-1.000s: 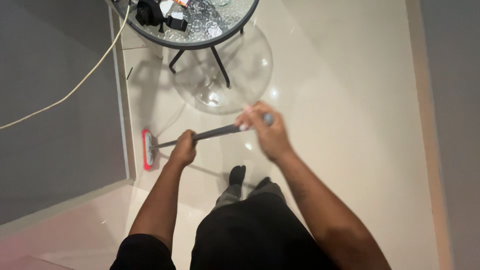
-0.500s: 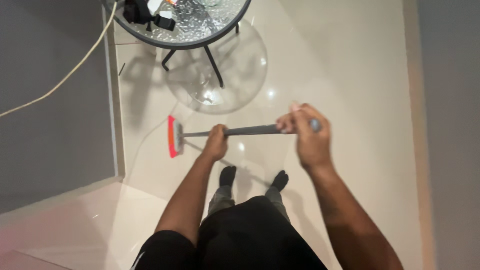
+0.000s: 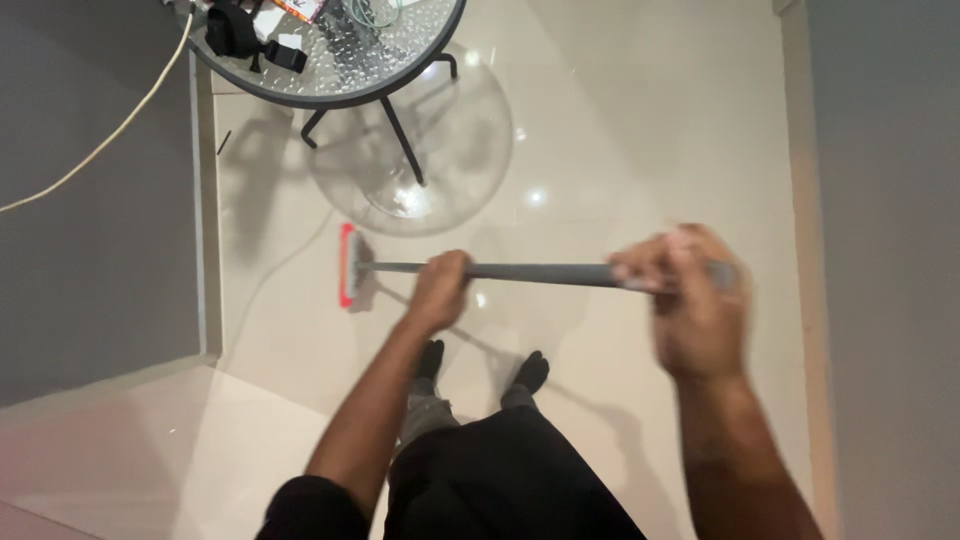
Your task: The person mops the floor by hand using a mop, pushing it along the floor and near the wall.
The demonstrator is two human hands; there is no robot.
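Overhead indoor light falls evenly on the glossy cream floor (image 3: 640, 130), which throws back several small white glare spots beside the round glass tabletop (image 3: 400, 75). The tabletop casts a pale circular shadow with dark leg lines onto the floor beneath it. The right hand (image 3: 690, 300) is heavily motion-blurred, its fingers smeared; the left hand (image 3: 440, 290) is only slightly soft. Grey walls at both sides stay dim. The lower left floor carries a faint pink tint.

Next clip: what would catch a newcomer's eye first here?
Both hands grip a long grey broom handle lying across mid-frame: the left hand near the middle, the blurred right hand at the end. Its red broom head rests on the glossy cream floor, below a round glass table.
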